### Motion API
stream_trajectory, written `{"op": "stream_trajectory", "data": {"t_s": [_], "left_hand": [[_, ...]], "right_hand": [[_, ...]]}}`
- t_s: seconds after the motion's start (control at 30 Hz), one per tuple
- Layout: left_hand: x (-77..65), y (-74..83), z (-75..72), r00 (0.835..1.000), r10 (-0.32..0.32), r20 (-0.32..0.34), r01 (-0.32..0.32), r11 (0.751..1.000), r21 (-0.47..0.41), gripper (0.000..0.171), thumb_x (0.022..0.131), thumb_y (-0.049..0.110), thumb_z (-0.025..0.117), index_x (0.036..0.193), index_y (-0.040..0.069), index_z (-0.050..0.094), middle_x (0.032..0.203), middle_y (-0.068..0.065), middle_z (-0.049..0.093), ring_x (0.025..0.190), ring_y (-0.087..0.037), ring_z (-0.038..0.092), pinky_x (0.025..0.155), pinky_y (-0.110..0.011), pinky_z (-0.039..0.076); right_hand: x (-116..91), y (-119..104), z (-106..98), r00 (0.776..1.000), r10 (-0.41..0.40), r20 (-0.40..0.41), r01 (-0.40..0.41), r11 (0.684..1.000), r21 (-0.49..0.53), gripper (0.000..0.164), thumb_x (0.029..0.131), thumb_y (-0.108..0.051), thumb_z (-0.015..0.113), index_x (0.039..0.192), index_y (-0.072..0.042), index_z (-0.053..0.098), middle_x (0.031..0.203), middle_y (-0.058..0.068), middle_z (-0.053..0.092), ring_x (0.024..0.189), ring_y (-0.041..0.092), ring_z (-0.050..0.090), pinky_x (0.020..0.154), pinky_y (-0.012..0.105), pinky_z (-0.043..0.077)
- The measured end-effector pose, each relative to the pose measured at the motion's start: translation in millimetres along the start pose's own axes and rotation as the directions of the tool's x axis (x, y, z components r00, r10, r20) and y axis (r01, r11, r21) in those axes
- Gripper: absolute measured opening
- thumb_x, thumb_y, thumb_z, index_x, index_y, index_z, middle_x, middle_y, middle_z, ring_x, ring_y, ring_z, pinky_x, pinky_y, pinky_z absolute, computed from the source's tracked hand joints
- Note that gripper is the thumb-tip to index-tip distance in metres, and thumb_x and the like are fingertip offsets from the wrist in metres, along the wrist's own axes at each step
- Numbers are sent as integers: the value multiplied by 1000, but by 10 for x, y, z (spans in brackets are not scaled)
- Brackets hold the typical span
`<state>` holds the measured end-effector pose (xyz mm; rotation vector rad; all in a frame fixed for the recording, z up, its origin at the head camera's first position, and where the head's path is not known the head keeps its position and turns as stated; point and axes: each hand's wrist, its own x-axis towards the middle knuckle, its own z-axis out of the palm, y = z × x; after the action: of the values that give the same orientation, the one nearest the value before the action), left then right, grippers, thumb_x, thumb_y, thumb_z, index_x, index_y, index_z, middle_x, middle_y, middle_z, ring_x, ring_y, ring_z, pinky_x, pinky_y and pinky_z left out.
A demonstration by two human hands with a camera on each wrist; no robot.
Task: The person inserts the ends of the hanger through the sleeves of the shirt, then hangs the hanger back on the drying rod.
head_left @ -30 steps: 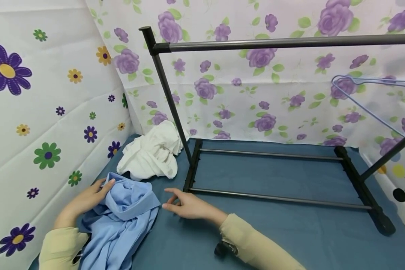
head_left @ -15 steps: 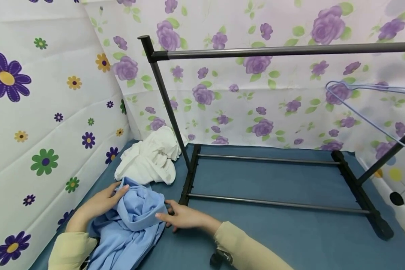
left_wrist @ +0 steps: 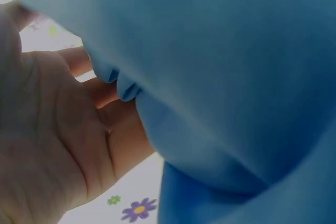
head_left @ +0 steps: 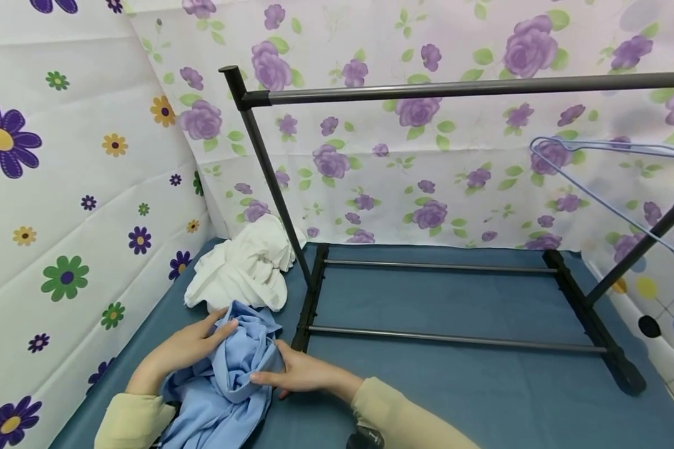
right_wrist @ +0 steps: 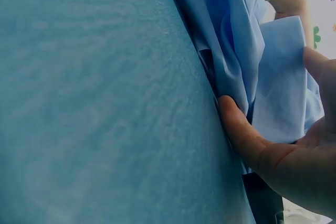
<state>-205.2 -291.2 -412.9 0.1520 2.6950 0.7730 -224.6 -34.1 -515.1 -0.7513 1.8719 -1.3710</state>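
A crumpled light blue shirt [head_left: 238, 374] lies on the blue-covered surface at the lower left in the head view. My left hand [head_left: 188, 343] grips its left side, thumb on top; the left wrist view shows the fingers partly hidden behind the cloth. My right hand [head_left: 303, 371] holds the opposite side, thumb lying over a fold. In the right wrist view, a flat stitched flap of the shirt [right_wrist: 282, 80] sits between the thumb and a finger. Just beyond the shirt, a bunched white garment [head_left: 241, 265] touches or nearly touches it.
A dark metal clothes rack [head_left: 427, 338] stands right of the shirt, its left post [head_left: 275, 193] close behind my right hand. A pale blue wire hanger [head_left: 601, 190] shows at the upper right. Flower-printed sheets [head_left: 118, 206] cover the walls. The surface has a blue cover [head_left: 438, 386].
My right hand has moved left onto the shirt and taken hold of it. My left hand and the shirt have shifted right, closer to the rack. The head view has tilted slightly.
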Motion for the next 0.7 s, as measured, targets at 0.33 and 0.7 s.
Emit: {"op": "stream_trajectory", "data": {"t_s": [0.33,0.7], "left_hand": [[1,134,111,995,91,-32,-90,996,23,77,102,59,47,157,7,33,150,-30,42,133,-51,45,100,-67,39],[-13,344,58,981,181,-68,-181,983,12,73,104,56,46,157,7,34,151,-26,43,135,-47,44,103,-65,38]], "right_hand": [[-139,-203,138,994,41,-99,-22,984,180,105,91,-44,74,159,-3,7,111,9,65,72,21,71,77,30,55],[-162,-303,145,970,-36,-240,101,959,266,97,85,-35,82,157,-10,22,98,-2,71,66,18,68,68,36,57]]}}
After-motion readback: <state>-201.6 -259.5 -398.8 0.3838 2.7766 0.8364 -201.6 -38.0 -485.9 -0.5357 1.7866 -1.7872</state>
